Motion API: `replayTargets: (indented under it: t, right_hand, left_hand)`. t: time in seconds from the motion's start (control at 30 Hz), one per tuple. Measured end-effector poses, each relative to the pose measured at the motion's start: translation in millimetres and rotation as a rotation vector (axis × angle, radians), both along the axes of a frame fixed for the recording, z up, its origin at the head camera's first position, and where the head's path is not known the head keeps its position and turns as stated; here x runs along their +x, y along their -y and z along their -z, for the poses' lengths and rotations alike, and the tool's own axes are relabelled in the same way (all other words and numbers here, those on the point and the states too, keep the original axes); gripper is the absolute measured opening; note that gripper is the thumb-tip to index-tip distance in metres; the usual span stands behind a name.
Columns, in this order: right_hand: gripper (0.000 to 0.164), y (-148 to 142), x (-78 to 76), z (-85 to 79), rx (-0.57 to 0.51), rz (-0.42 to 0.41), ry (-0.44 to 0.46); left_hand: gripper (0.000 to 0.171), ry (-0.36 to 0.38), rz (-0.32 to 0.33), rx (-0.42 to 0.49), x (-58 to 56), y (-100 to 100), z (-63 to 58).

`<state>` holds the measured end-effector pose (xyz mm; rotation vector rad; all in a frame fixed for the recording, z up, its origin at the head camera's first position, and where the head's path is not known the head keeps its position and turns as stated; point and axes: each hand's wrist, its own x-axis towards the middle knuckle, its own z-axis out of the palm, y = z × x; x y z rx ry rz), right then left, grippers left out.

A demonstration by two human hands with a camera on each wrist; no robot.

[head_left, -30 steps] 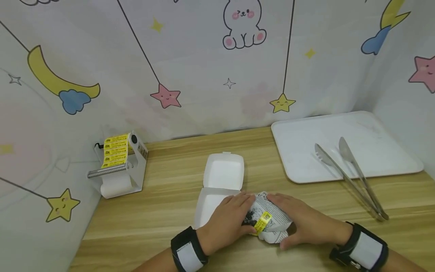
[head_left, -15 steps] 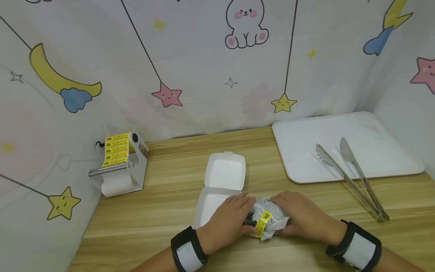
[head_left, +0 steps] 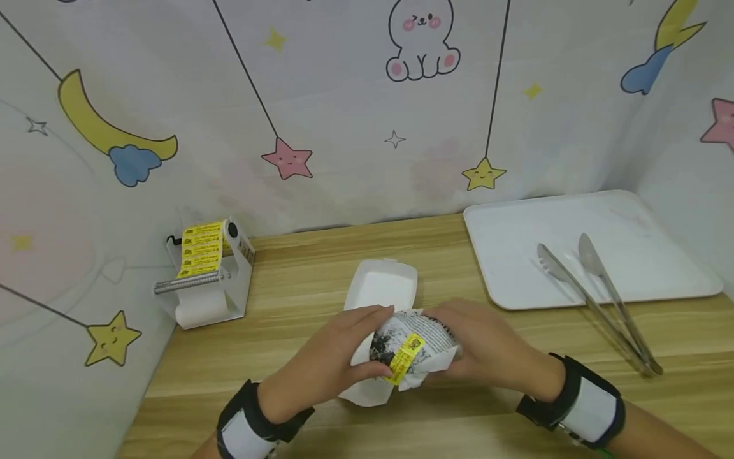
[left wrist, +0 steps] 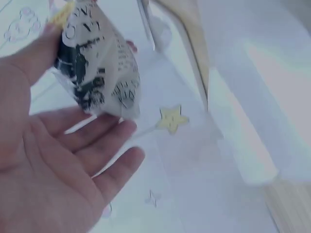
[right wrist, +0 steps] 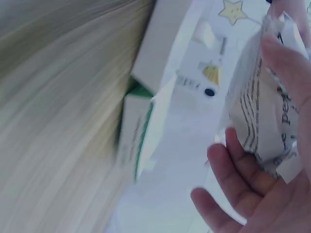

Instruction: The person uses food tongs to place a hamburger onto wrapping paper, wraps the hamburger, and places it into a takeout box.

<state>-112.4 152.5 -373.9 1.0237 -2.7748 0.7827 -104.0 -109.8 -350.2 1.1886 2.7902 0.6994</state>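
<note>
Bundle, paper-wrapped, bearing yellow label. Head view: gripped between left hand and right hand, overlapping open box; cannot tell if bundle touches box. From bundle, label dispenser at 10 o'clock, tray at 2, tongs near 3, tips over tray. Left wrist view: bundle at 11 o'clock, left thumb and fingers holding it. Right wrist view: bundle toward 3 o'clock, right thumb and fingers round it.
</note>
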Motion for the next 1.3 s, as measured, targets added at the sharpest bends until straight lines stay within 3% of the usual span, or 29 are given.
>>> replayTargets:
  t: [0.17,0.33,0.47,0.67,0.87,1.1,1.23,1.3]
  right_hand:
    - [0.081,37,-1.9,9.4,-0.018,0.017,-0.014]
    - [0.089,60,-2.3,32.3,0.005,-0.006,0.005]
    - [0.096,66,0.5,43.3,0.075,-0.017,0.047]
    - [0.090,64,6.4,47.1,0.112,-0.030,0.063]
    - [0.085,62,8.4,45.5,0.126,-0.046,0.030]
    - [0.062,64,10.5,48.2,0.197,-0.018,-0.072]
    - [0.066,64,9.5,44.7,0.153,0.025,-0.017]
    - [0.059,63,8.3,42.0,0.089,0.061,0.013]
  left_hand:
    - [0.074,0.143,0.015,0.008,-15.2,33,-2.6]
    - [0.071,0.261,0.011,-0.034,-30.0,54,10.5]
    - [0.071,0.302,-0.020,-0.074,-35.7,59,23.3]
    - [0.074,0.284,-0.060,-0.106,-37.4,57,33.6]
    - [0.074,0.253,-0.120,-0.151,-31.6,52,38.8]
    - [0.069,0.154,-0.134,-0.218,-22.0,40,42.7]
    - [0.065,0.104,-0.129,-0.248,-19.9,35,43.0]
    - [0.064,0.102,-0.129,-0.259,-19.5,34,41.8]
